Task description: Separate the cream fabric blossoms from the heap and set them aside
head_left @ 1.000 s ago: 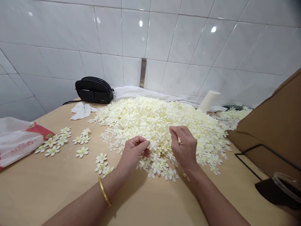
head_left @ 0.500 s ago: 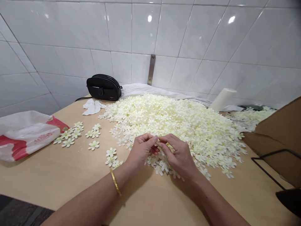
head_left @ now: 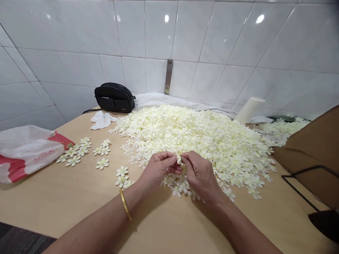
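Note:
Between my two hands is a small artificial flower (head_left: pixel 179 160), cream-white and partly hidden by the fingers. My left hand (head_left: pixel 159 168) pinches it between thumb and forefinger, the other fingers curled below. On its right edge the thumb and forefinger of my right hand (head_left: pixel 201 173) are pressed together; whether they grip a petal is hard to see. A large heap of loose cream artificial flowers (head_left: pixel 185 127) lies just beyond both hands. To the left, single blossoms (head_left: pixel 102 163) and small groups of blossoms (head_left: pixel 122 176) rest on the table (head_left: pixel 169 225).
A red and white plastic bag (head_left: pixel 31 150) lies at the left. Farther back sit a black pouch (head_left: pixel 115 98) and a crumpled white tissue (head_left: pixel 102 120). A white roll (head_left: pixel 250 110) leans behind the heap. Brown cardboard (head_left: pixel 312 151) and a black metal frame (head_left: pixel 299 192) stand at the right.
My fingertips have drawn slightly apart, and the flower between them now shows more. The right hand's fingers have closed tighter. The whole view has shifted a little.

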Motion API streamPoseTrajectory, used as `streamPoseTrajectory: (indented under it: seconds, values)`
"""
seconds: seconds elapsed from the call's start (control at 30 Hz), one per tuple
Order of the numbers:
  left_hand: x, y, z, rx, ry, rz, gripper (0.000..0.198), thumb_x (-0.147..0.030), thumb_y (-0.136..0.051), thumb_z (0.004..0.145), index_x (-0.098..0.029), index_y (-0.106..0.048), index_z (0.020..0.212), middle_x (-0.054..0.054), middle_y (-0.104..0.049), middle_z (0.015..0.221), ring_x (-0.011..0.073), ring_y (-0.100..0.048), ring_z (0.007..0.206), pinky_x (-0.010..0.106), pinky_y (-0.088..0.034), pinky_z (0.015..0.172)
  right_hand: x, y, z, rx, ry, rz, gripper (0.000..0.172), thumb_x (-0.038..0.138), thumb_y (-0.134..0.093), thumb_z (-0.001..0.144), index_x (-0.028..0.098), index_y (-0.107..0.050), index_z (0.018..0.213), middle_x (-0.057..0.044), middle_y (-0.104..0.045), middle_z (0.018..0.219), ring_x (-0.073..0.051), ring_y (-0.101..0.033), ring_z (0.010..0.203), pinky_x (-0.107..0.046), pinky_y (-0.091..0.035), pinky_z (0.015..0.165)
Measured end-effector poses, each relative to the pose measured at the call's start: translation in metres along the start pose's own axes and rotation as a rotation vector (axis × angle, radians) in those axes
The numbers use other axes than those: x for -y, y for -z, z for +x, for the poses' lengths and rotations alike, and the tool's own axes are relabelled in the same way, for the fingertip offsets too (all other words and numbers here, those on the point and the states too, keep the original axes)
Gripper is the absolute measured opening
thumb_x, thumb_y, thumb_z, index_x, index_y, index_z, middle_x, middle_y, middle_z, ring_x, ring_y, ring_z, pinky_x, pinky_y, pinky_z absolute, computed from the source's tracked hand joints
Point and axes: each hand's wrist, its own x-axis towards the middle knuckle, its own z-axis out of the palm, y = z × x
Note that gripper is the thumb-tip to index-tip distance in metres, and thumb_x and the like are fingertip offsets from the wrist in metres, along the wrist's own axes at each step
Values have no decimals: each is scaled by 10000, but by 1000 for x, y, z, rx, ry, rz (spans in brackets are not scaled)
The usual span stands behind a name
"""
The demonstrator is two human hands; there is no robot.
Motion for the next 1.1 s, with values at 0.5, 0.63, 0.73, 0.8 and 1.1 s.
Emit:
streamPoseTrajectory:
  seconds: [0.5, 0.63, 0.73, 0.8, 1.1]
  values:
    - [-4, 2, 1, -62, -28, -55, 166, -254, -642, 647, -107, -568, 668, 22, -574, 580, 104, -563, 549, 228, -455, 574, 1, 0, -1, -7, 29, 123, 192, 164, -440, 797, 170, -590, 917, -64, -643, 863, -165, -596, 801, -281, -473, 712]
    - [-4, 3, 0, -70, -24, -52, 170, -259, -647, 640, -108, -572, 662, 26, -582, 589, 92, -551, 534, 219, -450, 568, -1, -1, -2, 14, 53, 114, 206, 158, -443, 793, 180, -592, 934, -63, -649, 895, -170, -603, 828, -291, -479, 735]
    - [-3, 4, 1, -73, -17, -48, 180, -266, -657, 627, -109, -573, 659, 27, -587, 594, 87, -545, 524, 219, -451, 564, -1, -1, -2, 23, 60, 109, 220, 158, -436, 794, 187, -591, 948, -62, -650, 904, -173, -605, 825, -298, -482, 731]
    - [-3, 4, 2, -66, -18, -45, 180, -265, -657, 627, -108, -574, 656, 28, -589, 593, 85, -543, 517, 219, -452, 562, -2, 0, -2, 28, 69, 103, 228, 152, -433, 793, 183, -589, 956, -66, -648, 907, -172, -603, 828, -298, -482, 733]
    - [-3, 4, 1, -68, -15, -23, 170, -264, -634, 654, -107, -567, 657, 34, -591, 601, 95, -554, 544, 220, -445, 570, -1, -3, -2, 31, 116, 17, 235, 130, -395, 802, 165, -578, 945, -77, -638, 844, -167, -590, 780, -292, -476, 696]
